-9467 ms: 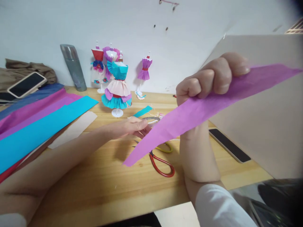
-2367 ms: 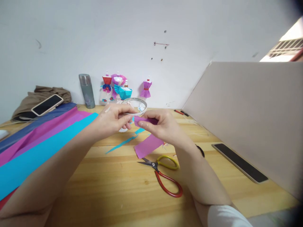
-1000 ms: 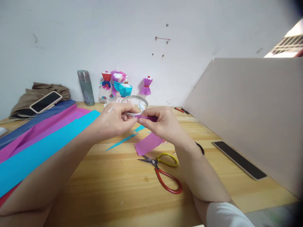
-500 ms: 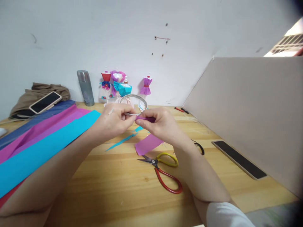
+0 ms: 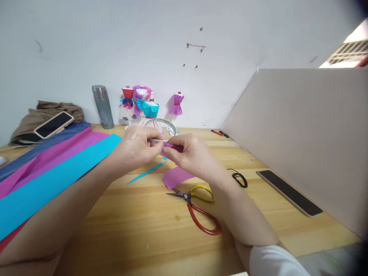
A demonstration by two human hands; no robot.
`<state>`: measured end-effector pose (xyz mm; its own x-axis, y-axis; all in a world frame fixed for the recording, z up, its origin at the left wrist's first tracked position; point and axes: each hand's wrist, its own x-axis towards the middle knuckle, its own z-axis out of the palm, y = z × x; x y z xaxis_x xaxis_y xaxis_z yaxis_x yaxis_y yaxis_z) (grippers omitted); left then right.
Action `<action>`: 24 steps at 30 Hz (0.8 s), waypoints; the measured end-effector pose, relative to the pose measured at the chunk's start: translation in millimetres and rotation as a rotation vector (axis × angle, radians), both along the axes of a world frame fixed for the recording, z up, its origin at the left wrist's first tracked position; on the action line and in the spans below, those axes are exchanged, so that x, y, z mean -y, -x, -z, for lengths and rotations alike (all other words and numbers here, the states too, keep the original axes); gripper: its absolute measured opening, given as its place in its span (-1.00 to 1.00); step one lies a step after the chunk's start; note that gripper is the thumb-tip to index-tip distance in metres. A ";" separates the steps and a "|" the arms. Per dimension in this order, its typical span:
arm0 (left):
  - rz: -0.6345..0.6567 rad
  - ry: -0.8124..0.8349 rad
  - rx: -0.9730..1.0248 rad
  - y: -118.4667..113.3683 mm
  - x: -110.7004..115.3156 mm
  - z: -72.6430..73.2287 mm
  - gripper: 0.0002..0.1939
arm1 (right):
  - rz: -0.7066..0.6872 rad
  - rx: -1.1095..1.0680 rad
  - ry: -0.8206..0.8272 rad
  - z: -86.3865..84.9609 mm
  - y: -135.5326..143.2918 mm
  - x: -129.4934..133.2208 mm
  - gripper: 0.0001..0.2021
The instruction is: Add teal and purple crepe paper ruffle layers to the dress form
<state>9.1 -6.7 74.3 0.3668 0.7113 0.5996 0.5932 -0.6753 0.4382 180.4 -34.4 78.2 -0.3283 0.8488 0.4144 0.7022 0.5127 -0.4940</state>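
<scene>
My left hand point(image 5: 138, 145) is closed, its fingers pinching a thin, nearly used-up roll of tape point(image 5: 173, 128) by the near side of its ring. Against those fingertips my right hand point(image 5: 192, 155) pinches a folded piece of purple crepe paper point(image 5: 176, 147). Both hands meet above the table, and the fingertips hide where tape and paper touch. Below them lies a flat purple paper strip point(image 5: 176, 177), partly behind my right hand. Scissors point(image 5: 188, 197) with one yellow and one red handle rest partly open nearer me. Thin turquoise paper scraps point(image 5: 148, 172) lie under my left hand.
Turquoise point(image 5: 71, 168), purple and blue paper sheets lie at the left, beside a phone point(image 5: 54, 124) on brown cloth. A flask point(image 5: 102, 107) and several small paper-dressed figures point(image 5: 151, 109) stand by the wall. A black cord loop point(image 5: 240, 179) and dark slab point(image 5: 289, 193) lie right.
My right hand has shifted slightly left and down with the purple paper, and the tape ring has dipped a little. More of the black cord loop shows beside my forearm.
</scene>
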 end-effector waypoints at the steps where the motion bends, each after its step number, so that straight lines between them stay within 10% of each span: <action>1: -0.010 -0.003 -0.009 -0.1 0.5 -0.3 -0.83 | 0.005 0.009 -0.011 0.4 0.8 0.5 -0.69; 24: -0.020 0.073 0.026 3.8 6.4 -10.0 -0.82 | -0.074 -0.242 -0.081 11.7 1.5 -8.3 -0.89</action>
<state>5.4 -13.1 84.3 0.3374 0.7603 0.5551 0.5939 -0.6294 0.5012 178.9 -26.2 66.5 -0.2713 0.7872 0.5538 0.5275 0.6029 -0.5986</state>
